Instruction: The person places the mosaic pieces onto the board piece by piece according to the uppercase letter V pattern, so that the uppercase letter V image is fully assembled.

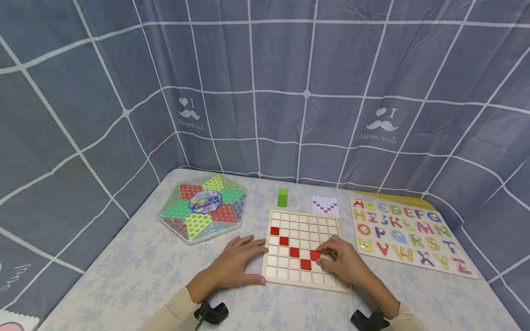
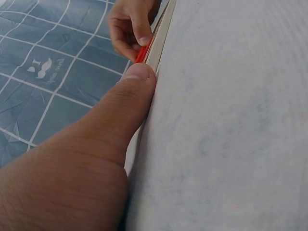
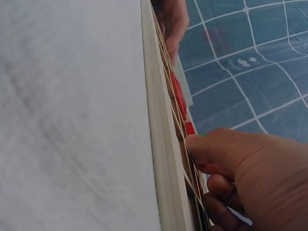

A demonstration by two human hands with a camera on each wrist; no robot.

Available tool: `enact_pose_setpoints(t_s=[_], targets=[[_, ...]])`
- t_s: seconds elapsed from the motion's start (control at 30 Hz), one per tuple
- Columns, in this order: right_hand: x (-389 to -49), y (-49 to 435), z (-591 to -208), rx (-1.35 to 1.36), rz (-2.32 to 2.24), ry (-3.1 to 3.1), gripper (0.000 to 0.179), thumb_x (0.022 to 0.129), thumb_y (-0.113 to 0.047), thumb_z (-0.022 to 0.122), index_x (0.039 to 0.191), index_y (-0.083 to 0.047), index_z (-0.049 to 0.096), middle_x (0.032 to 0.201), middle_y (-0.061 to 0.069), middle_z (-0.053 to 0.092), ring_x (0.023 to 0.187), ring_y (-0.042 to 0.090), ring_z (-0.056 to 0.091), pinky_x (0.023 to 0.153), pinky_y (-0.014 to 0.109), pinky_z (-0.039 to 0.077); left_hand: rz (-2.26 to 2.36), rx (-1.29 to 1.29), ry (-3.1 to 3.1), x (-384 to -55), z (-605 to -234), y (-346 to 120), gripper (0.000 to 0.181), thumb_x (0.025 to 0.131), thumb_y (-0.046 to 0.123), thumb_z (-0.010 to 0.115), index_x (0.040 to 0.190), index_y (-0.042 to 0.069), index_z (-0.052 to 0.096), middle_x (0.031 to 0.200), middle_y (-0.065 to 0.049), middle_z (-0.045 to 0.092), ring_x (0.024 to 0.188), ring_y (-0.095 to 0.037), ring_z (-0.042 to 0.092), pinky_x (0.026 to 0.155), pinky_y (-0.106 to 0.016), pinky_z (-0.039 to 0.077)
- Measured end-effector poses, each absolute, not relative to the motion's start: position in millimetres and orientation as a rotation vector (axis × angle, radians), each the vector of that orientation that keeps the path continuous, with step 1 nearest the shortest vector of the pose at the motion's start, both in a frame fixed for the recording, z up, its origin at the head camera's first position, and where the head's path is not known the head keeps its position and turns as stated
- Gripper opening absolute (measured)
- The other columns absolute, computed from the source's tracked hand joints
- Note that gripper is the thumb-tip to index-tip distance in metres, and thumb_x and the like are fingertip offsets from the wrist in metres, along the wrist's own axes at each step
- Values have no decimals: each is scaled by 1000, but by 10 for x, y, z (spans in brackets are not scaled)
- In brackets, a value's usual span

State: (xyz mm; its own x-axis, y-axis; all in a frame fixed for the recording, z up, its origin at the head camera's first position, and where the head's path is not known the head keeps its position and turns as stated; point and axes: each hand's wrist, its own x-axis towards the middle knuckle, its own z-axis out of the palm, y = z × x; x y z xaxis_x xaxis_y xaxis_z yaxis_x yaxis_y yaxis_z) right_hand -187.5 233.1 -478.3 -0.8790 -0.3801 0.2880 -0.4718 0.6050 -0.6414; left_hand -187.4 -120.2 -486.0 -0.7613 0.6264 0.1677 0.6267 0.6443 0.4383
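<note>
Red tile [image 1: 315, 254] pinched in R hand [image 1: 347, 259], V part-built

Grey-blue curtain [image 1: 281, 55] hangs well beyond both hands; its white print, mirrored, reads "I" w/ a heart, & "love simple" under a moustache. Table [image 1: 124, 276] lies under both hands. Alphabet board [image 1: 415, 260] is R of the R fingers, letters A–Z, no brand legible. Checkers set [image 1: 223, 212] is ahead & L of the L fingers; its centre label [image 1: 205, 201] is too small to read. Wooden grid board [image 1: 303, 242] is btwn the hands. L hand [image 1: 236, 264] has fingers & thumb apart, tips at the board's L edge, prob. steadying it. R thumb & forefinger are clamped on the red tile over a cell; can't tell if it's seated. Pattern card [image 1: 325, 205], ahead of the R fingertips past the board, shows a red V, no words. Green block [image 1: 282, 197] stands ahead of the L fingertips, no writing seen. Four red tiles [image 1: 294, 252] run diagonally btwn L & R fingertips.

Step, prob.: starting the V's R arm. Next: release tile flat, then another for the cell diagonally ahead, under the R fingers.
</note>
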Motion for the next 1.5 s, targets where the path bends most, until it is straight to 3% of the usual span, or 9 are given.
enact_pose_setpoints(t_s=[0.5,1.07,1.5], targets=[[-1858,2277,-4783,678,1181,-2687,21,80,2,80,92,-15,73,86,-4,56,76,12,49,64,24,44,-765,-1088,-2843,-1860,-4835,-1199,77,81,71,70,142,24,58,155,3,45,146,-32,31,116,-61,16],[-1850,2247,-4736,572,1210,-2765,18,81,1,78,88,-15,72,88,-2,57,80,14,54,70,27,47,-749,-1085,-2843,-1866,-4843,-1199,78,81,72,69,143,25,58,156,4,44,147,-31,30,117,-60,16],[-1864,2264,-4726,661,1034,-2762,12,80,-5,81,85,-14,75,84,-10,57,74,8,50,64,25,46,-749,-1083,-2851,-1860,-4832,-1197,77,81,71,69,142,25,58,156,3,45,147,-31,30,117,-60,16]])
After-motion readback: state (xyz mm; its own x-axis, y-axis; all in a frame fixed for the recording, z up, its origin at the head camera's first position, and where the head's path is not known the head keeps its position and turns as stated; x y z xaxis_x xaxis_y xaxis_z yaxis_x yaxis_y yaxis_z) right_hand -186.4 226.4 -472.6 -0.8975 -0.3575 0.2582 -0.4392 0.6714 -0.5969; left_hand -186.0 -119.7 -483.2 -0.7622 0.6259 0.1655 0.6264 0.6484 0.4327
